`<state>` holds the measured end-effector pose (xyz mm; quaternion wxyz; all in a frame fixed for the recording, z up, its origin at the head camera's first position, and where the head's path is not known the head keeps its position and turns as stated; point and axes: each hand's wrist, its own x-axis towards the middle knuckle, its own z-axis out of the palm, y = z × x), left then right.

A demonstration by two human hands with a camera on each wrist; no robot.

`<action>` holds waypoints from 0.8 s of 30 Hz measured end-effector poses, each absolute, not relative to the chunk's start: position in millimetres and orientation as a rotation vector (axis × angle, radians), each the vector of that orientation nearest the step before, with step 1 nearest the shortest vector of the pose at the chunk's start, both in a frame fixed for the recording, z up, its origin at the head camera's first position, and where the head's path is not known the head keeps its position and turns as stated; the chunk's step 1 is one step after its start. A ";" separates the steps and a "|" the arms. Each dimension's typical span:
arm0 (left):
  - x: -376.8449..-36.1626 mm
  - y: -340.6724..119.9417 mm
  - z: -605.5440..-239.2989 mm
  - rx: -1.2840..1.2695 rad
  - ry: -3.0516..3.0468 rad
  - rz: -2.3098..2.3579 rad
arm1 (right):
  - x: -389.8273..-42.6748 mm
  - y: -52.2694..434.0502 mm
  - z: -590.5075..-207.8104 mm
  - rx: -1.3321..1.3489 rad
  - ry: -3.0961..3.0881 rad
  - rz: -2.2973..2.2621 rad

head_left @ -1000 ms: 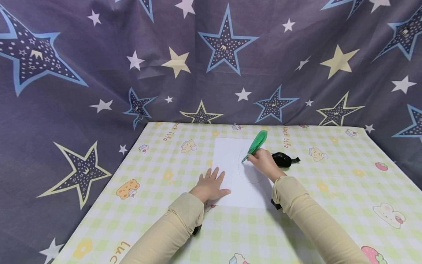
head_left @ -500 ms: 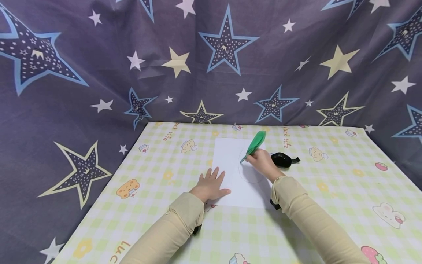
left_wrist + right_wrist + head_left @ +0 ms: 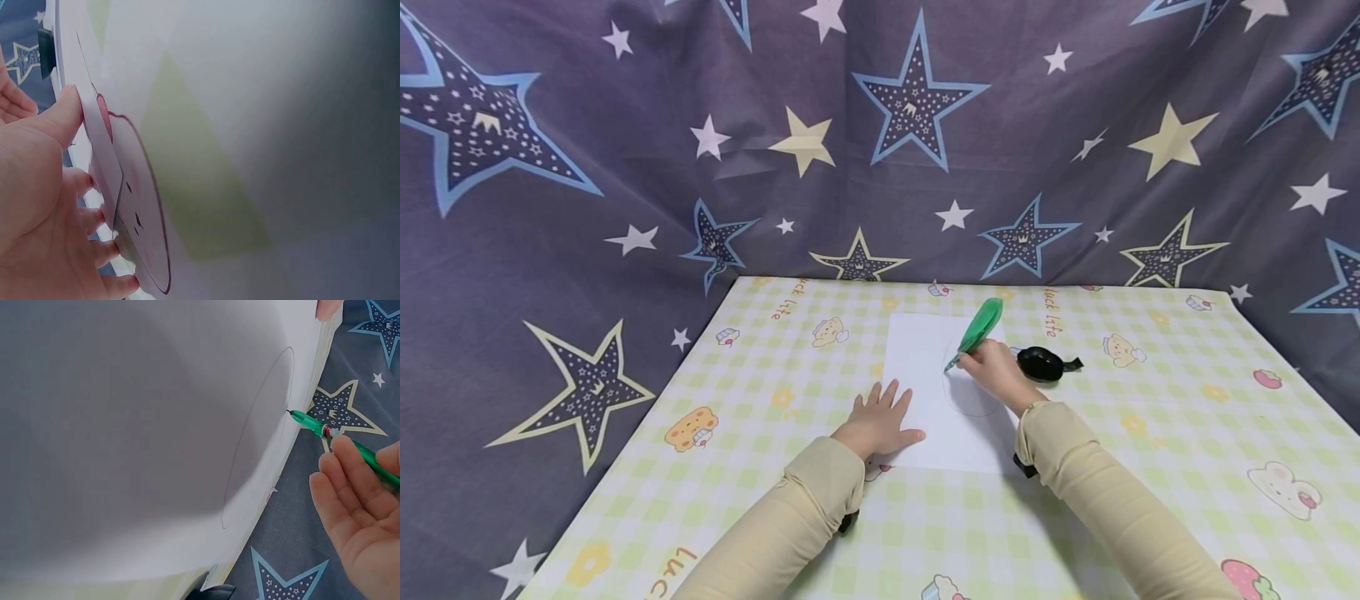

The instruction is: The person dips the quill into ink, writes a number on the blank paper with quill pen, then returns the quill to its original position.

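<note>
1. Left hand (image 3: 878,422): fingers spread straight, pressed flat on the near-left corner of the white paper (image 3: 925,367), gripping nothing.
2. White paper: flat on the checked table (image 3: 760,433), bearing a thin drawn oval.
3. Right hand (image 3: 996,373): fingers curled round a green pen (image 3: 979,331), tip touching the paper at the oval's line.
4. Black object (image 3: 1041,363): on the table, just right of the right hand.
</note>
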<state>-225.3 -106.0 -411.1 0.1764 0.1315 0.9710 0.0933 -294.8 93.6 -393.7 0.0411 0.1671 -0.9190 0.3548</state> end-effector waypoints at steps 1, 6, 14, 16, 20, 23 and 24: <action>-225.2 -106.0 -410.9 0.373 2.750 0.266 | -294.6 93.6 -393.8 0.514 -2.811 1.086; -224.0 -105.8 -409.5 0.377 2.755 0.259 | -293.5 93.1 -393.6 0.521 -2.805 1.082; -225.0 -105.8 -410.3 0.372 2.742 0.256 | -293.1 93.2 -394.0 0.536 -2.801 1.090; -225.9 -105.8 -411.8 0.365 2.738 0.261 | -293.2 93.2 -394.2 0.536 -2.801 1.095; -226.9 -106.3 -415.3 0.372 2.747 0.262 | -292.9 93.6 -393.9 0.543 -2.795 1.101; -227.3 -106.4 -415.4 0.370 2.748 0.256 | -292.6 93.5 -393.9 0.551 -2.789 1.104; -227.1 -106.5 -415.1 0.371 2.749 0.254 | -292.6 93.4 -393.8 0.552 -2.789 1.103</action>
